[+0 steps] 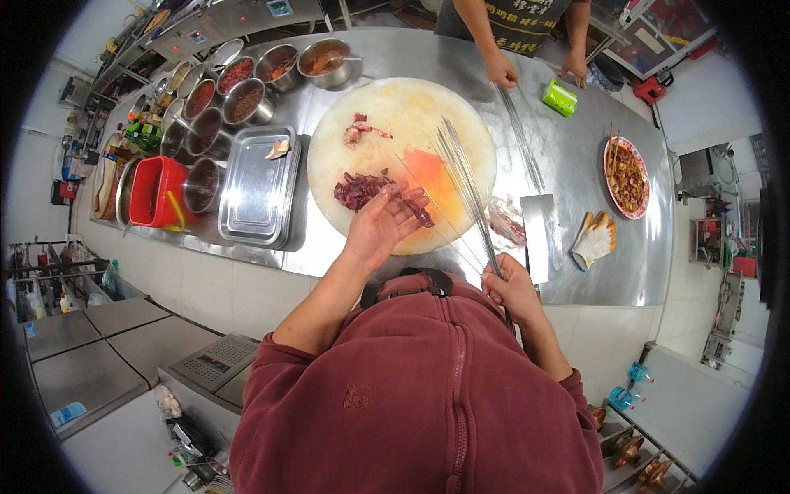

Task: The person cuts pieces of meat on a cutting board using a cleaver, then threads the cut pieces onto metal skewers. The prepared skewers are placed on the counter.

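Observation:
My left hand (384, 225) is palm up at the near edge of a round white cutting board (330, 133), its fingers at a row of dark red meat pieces (421, 213). A thin metal skewer reaches from that row towards my right hand (511, 285). In my right fist is a bundle of long metal skewers (464, 176), fanned out over the board. Left of my left fingers lies a pile of sliced dark red meat (356, 190). Paler meat scraps (358, 131) lie farther back. An orange-red stain (426, 170) marks the board under the skewers.
Right of the board lie a cleaver (538, 231), bagged meat (506, 222), work gloves (594, 239) and a plate of food (628, 179). Metal trays (256, 191), a red bin (148, 191) and several pots (247, 105) stand left. Opposite, another person's hand (501, 69) touches more skewers (521, 139).

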`<state>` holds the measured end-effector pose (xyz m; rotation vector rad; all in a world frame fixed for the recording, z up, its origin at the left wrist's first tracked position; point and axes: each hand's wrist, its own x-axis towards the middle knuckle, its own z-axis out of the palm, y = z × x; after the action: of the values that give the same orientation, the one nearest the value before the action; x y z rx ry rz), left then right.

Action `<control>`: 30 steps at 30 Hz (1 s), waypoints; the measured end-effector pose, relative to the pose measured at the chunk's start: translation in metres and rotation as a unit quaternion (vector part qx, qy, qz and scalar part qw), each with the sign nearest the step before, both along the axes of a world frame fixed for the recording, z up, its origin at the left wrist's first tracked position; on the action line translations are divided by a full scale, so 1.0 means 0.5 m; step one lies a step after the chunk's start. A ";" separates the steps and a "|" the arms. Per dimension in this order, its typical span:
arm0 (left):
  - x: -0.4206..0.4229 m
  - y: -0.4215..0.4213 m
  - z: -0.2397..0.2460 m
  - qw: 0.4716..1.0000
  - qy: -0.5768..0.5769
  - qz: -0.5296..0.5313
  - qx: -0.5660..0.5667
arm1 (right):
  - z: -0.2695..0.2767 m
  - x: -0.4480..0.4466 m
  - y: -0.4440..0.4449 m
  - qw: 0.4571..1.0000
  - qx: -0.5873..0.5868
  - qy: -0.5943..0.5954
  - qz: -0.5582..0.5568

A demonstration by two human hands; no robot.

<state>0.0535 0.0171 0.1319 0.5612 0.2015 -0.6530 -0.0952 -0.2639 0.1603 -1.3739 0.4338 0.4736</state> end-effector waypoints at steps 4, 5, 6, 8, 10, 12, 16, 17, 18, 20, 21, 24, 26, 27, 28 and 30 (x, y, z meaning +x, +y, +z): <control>-0.003 -0.008 0.005 0.998 -0.019 0.025 0.051 | -0.001 -0.002 0.000 1.000 -0.001 0.012 -0.007; -0.003 -0.007 0.000 0.998 -0.022 0.032 0.050 | -0.001 -0.004 0.000 1.000 -0.003 0.013 -0.006; 0.000 -0.006 -0.006 0.998 -0.026 0.040 0.050 | -0.002 -0.004 -0.001 1.000 -0.004 0.013 -0.004; 0.002 -0.001 -0.017 0.997 -0.030 0.057 0.046 | 0.000 -0.006 -0.004 1.000 -0.008 0.015 0.002; 0.006 0.005 -0.017 0.996 -0.031 0.075 0.040 | 0.006 -0.007 -0.008 1.000 -0.013 0.020 0.010; 0.012 0.010 -0.013 0.995 -0.044 0.089 0.023 | 0.012 -0.008 -0.013 0.999 -0.022 0.022 0.014; 0.022 0.023 0.001 0.993 -0.052 0.103 0.033 | 0.016 -0.013 -0.018 0.999 -0.035 0.021 0.011; 0.024 0.024 0.001 0.992 -0.059 0.100 0.038 | 0.018 -0.012 -0.018 0.999 -0.036 0.021 0.012; 0.024 0.025 0.002 0.992 -0.066 0.098 0.043 | 0.020 -0.012 -0.019 0.999 -0.037 0.022 0.013; 0.024 0.027 -0.003 0.992 -0.074 0.092 0.051 | 0.020 -0.011 -0.021 0.999 -0.038 0.021 0.015; 0.024 0.027 -0.007 0.992 -0.077 0.089 0.053 | 0.017 -0.012 -0.024 0.999 -0.037 0.021 0.017; 0.022 0.028 -0.012 0.993 -0.064 0.086 0.057 | 0.015 -0.013 -0.022 0.999 -0.033 0.022 0.013; 0.019 0.024 -0.010 0.994 -0.053 0.088 0.046 | 0.012 -0.015 -0.022 0.999 -0.027 0.022 0.008; 0.017 0.022 -0.009 0.994 -0.050 0.092 0.036 | 0.008 -0.016 -0.023 1.000 -0.022 0.020 0.007; 0.015 0.020 -0.009 0.994 -0.047 0.095 0.026 | 0.006 -0.017 -0.023 1.000 -0.017 0.019 0.006; 0.008 0.013 -0.013 0.994 -0.037 0.106 0.007 | 0.005 -0.016 -0.022 1.000 -0.015 0.018 0.005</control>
<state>0.0577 0.0234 0.1254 0.5678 0.1935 -0.4246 -0.1033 -0.2747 0.1629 -1.3986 0.4656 0.5029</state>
